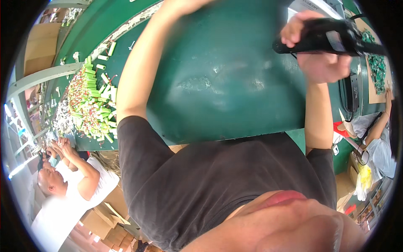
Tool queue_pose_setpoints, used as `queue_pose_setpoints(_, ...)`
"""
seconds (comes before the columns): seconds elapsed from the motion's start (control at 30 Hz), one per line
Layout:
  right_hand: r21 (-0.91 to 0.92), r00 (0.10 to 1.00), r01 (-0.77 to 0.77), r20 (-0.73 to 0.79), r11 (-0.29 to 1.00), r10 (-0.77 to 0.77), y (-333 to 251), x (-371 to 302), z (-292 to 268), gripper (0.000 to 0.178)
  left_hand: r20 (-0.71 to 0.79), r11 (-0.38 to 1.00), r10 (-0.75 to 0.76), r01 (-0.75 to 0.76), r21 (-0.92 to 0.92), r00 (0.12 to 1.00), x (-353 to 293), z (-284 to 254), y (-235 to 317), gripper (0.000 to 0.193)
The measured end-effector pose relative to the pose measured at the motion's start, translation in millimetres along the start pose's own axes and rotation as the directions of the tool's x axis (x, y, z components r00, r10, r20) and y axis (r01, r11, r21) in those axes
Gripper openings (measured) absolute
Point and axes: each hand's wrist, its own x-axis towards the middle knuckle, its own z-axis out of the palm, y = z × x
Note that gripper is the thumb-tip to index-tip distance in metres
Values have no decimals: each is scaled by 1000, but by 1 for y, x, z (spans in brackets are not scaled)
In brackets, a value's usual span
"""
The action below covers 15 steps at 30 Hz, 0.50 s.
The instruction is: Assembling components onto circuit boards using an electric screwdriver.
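Observation:
My right hand (322, 66), slightly blurred, is at the upper right with its fingers wrapped round a long black hand-held device (317, 35). A thick black part runs from the device toward the right edge. Behind it is a white box-shaped thing (312, 7) with dark lettering. My left arm reaches up across the green table (235, 101). My left hand (184, 5) is cut off by the top edge, so its fingers cannot be seen. To the left of that arm lies a heap of green cylindrical battery cells (90, 98) with thin red wires.
Green circuit boards (376, 69) lie on cardboard at the far right, where another person's arm (380, 122) reaches in. A black power strip (351, 94) is at the table's right side. A co-worker in white (79, 185) sits at the left, beyond a metal frame (42, 77).

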Motion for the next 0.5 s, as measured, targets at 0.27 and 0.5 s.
queue_pose_setpoints(0.27, -256, 984, -116, -163, 960, 75, 6, -9, 0, 46, 117, 969, -194, 208, -130, 974, 3, -77, -193, 45)
queue_pose_setpoints(0.5, -521, 764, -76, -578, 850, -287, -70, 30, 60, 42, -141, 758, -272, 302, 578, 952, -45, -106, -203, 37)
